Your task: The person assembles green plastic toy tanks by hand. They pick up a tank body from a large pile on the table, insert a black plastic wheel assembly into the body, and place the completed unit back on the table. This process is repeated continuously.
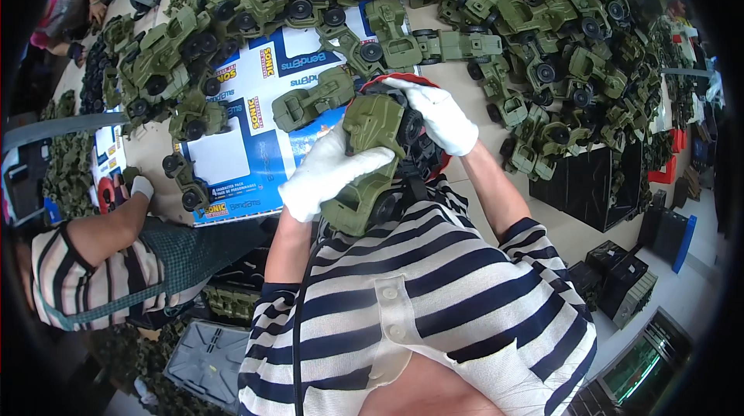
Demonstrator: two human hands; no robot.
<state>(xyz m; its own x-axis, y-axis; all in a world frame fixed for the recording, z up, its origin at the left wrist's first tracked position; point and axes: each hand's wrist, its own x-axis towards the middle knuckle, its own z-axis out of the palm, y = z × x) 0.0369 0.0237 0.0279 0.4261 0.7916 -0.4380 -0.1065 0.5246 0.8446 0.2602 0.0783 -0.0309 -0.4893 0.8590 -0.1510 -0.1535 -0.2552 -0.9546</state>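
Note:
A green toy military vehicle (367,160) with black wheels is held up in front of my striped shirt, tilted nose-away. My left hand (329,172), in a white glove, grips its near side, thumb laid across the body. My right hand (438,113), also gloved, is at the vehicle's far end beside a black wheel; its fingers are drawn together and the tips partly hidden. Under and behind the vehicle is a red-rimmed round container (443,162) with black parts in it. Just left of it, another green toy vehicle body (314,98) lies on a printed blue-and-white cardboard sheet (267,144).
Many green toy vehicles (542,20) are heaped across the back and right of the table (457,67). At left, a co-worker's gloved hand (142,186) is near another red container (106,193). Black crates (585,187) stand at the right; a grey lidded box (209,362) is lower left.

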